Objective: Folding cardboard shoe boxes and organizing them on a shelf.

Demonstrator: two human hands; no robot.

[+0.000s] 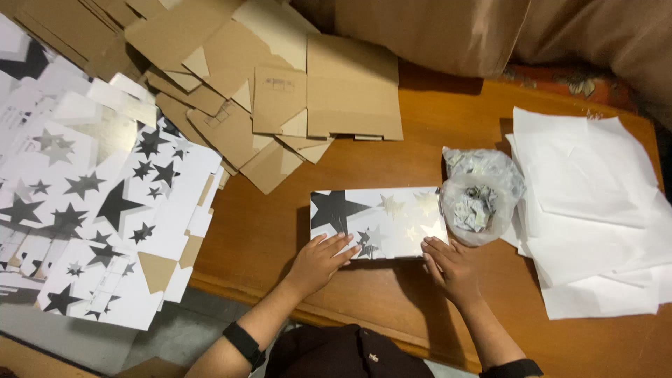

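Observation:
A flat white box with black and silver stars (381, 220) lies on the wooden table (392, 161) in front of me. My left hand (320, 260) rests on its near left edge, fingers spread flat on the lid. At the near right corner of the box, my right hand (451, 267) presses down with its fingertips. Neither hand grips the box; both lie on it. A clear plastic bag of small folded paper pieces (479, 196) stands right beside the box's right end.
Flat star-printed cardboard sheets (91, 203) are heaped at the left, hanging over the table edge. Plain brown cardboard blanks (280, 84) lie piled at the back. White paper sheets (595, 210) cover the right side. Brown fabric (490, 28) lies behind the table.

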